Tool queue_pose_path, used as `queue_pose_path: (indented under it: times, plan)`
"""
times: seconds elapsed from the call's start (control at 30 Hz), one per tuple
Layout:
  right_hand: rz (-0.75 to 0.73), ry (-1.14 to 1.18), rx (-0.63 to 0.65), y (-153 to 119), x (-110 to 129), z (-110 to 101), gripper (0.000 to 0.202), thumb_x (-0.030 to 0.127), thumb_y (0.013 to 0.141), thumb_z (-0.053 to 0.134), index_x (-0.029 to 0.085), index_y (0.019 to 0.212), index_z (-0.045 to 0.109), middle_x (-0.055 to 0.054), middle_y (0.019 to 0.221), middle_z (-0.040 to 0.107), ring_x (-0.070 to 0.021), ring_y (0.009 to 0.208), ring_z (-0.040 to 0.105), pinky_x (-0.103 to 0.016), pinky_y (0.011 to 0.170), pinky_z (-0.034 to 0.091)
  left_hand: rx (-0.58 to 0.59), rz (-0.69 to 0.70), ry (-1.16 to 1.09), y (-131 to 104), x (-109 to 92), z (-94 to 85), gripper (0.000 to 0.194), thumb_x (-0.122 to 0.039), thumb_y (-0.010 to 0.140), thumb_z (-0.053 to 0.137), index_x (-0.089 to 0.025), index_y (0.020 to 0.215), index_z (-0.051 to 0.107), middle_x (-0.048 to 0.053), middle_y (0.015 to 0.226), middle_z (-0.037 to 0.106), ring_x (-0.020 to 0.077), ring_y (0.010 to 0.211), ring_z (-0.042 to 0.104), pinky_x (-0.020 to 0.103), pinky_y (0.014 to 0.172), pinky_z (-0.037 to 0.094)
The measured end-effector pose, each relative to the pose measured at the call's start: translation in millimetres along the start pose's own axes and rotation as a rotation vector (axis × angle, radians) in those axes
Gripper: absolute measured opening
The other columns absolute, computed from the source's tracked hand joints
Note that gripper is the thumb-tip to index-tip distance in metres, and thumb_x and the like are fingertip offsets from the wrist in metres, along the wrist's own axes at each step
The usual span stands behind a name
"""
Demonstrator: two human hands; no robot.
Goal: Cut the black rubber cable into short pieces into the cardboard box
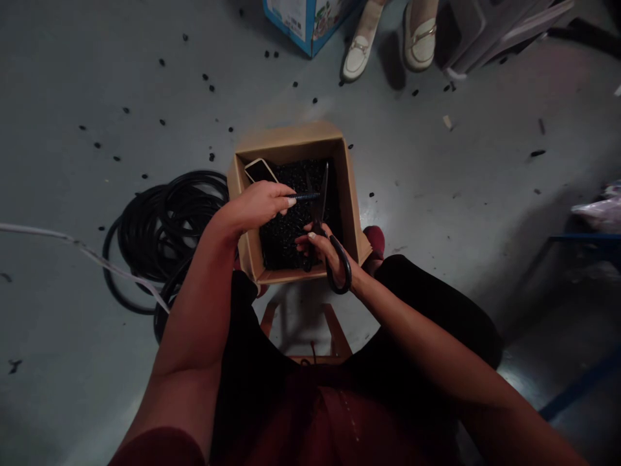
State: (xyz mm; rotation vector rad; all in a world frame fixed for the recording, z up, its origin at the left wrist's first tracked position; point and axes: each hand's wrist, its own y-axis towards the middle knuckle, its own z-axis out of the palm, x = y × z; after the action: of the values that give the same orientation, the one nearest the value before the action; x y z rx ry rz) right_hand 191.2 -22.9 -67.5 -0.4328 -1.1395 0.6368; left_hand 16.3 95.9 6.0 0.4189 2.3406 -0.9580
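My left hand [266, 202] is closed on a thin black ribbed strip [306, 196], pinching it so that its free end points right. In my right hand [327, 249] is a pair of black-handled scissors [318, 226], its blades spread apart and pointing away from me. The end of the strip lies at the blades; whether it touches them I cannot tell. Both hands are over an open cardboard box [291, 137] holding many small black pieces [286, 230]. A phone [261, 171] with a pale edge lies in the box's far left corner.
Coiled black tubing [155, 226] lies left of the box, near a white cable [87, 247]. Small black bits are scattered over the floor [63, 181]. Ahead are another person's pale shoes [356, 58], a blue carton [310, 26] and a grey plastic stool [480, 32].
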Motion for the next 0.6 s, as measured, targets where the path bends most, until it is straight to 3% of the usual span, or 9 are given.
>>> queue_pose_path:
  times: [0.33, 0.6]
  plan:
    - [0.006, -0.025, -0.007, 1.4, -0.6, -0.5, 0.049, 0.055, 0.075, 0.071, 0.025, 0.108, 0.05, -0.002, 0.095, 0.067, -0.0186, 0.089, 0.065, -0.036, 0.085, 0.049, 0.037, 0.005, 0.052, 0.9, 0.8, -0.5, 0.039, -0.033, 0.087, 0.045, -0.015, 0.103, 0.075, 0.005, 0.086, 0.071, 0.0167, 0.079, 0.061, 0.026, 0.073, 0.044]
    - [-0.023, -0.185, -0.02, 0.9, -0.5, -4.3, 0.048, 0.064, 0.081, 0.062, 0.023, 0.105, 0.053, 0.0, 0.09, 0.062, -0.0151, 0.077, 0.062, -0.031, 0.073, 0.051, 0.096, 0.028, 0.116, 1.2, 2.5, -0.1, 0.038, -0.032, 0.089, 0.044, -0.013, 0.101, 0.074, 0.005, 0.084, 0.071, 0.0158, 0.076, 0.06, 0.025, 0.071, 0.044]
